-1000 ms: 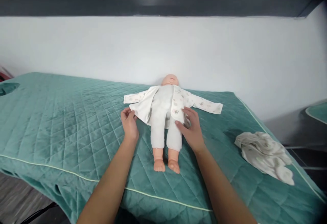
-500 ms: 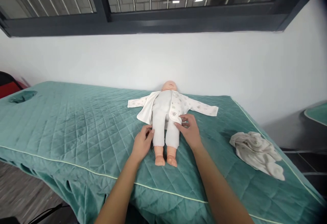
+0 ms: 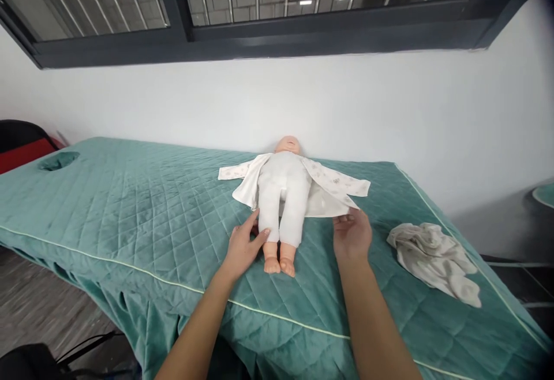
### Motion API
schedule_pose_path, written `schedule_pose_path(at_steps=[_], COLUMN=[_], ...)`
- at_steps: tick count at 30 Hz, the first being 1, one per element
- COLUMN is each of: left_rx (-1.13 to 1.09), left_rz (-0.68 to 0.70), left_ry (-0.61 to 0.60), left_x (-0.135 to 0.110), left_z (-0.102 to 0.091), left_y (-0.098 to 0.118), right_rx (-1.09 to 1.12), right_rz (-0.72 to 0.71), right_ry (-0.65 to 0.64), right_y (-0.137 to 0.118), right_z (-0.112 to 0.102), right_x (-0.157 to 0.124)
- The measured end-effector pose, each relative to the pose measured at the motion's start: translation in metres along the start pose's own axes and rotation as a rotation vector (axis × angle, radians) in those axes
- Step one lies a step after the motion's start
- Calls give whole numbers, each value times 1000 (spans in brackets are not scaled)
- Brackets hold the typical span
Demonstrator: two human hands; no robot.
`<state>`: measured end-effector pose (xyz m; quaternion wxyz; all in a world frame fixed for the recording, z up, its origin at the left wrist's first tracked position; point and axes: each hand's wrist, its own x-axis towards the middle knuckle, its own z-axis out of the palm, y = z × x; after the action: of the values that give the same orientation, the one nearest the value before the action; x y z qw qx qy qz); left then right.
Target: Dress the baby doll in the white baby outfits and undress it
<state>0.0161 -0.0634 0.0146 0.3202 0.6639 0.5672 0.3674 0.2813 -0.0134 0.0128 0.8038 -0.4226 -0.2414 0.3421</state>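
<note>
A baby doll (image 3: 283,173) lies on its back, feet toward me, in a white bodysuit with long legs. Under it spreads a white patterned baby jacket (image 3: 335,179), front open, sleeves out to both sides. My left hand (image 3: 244,247) is beside the doll's leg on the left, thumb against the lower leg and fingers apart. My right hand (image 3: 352,234), palm up, has its fingers curled at the jacket's lower right corner and pinches the hem. Part of those fingertips is hidden by the cloth.
A crumpled white cloth (image 3: 433,261) lies to the right on the green quilted bed cover (image 3: 142,218). The bed has a face hole (image 3: 58,161) at the far left. Behind stands a white wall (image 3: 268,103) under a dark-framed window. A red and black object (image 3: 26,146) is at the left.
My right hand has moved right and pulled the jacket's right front panel off the doll, opening it out. My left hand has come slightly closer over the leg.
</note>
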Motion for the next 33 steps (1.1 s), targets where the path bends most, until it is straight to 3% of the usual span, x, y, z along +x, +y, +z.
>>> schedule_pose_path(at_steps=[4, 9, 11, 14, 17, 20, 22, 25, 28, 33], left_rx=[-63, -130, -165, -187, -120, 9, 109, 231, 294, 373], left_rz=[21, 32, 17, 21, 65, 123, 150, 127, 49, -36], left_ry=[-1, 34, 84, 141, 200, 263, 334, 476, 502, 465], left_x=[-2, -5, -5, -5, 0, 8, 16, 28, 41, 61], left_z=[5, 13, 15, 16, 17, 19, 19, 18, 16, 15], left_y=[-1, -5, -6, -9, -13, -18, -21, -25, -26, -27], right_rx=[158, -23, -264, -828, -1263, -1512, -1528, -1407, -1213, -835], right_rz=[139, 70, -41, -299, -492, -540, -449, -269, -206, -75], right_ry=[64, 107, 121, 47, -115, -317, -410, -435, -343, -125], right_y=[-5, 4, 7, 7, 0, -7, -11, -14, -13, -5], right_z=[-3, 3, 0, -4, 3, 24, 38, 50, 46, 15], right_x=[2, -6, -7, -4, -2, 5, 15, 40, 66, 96])
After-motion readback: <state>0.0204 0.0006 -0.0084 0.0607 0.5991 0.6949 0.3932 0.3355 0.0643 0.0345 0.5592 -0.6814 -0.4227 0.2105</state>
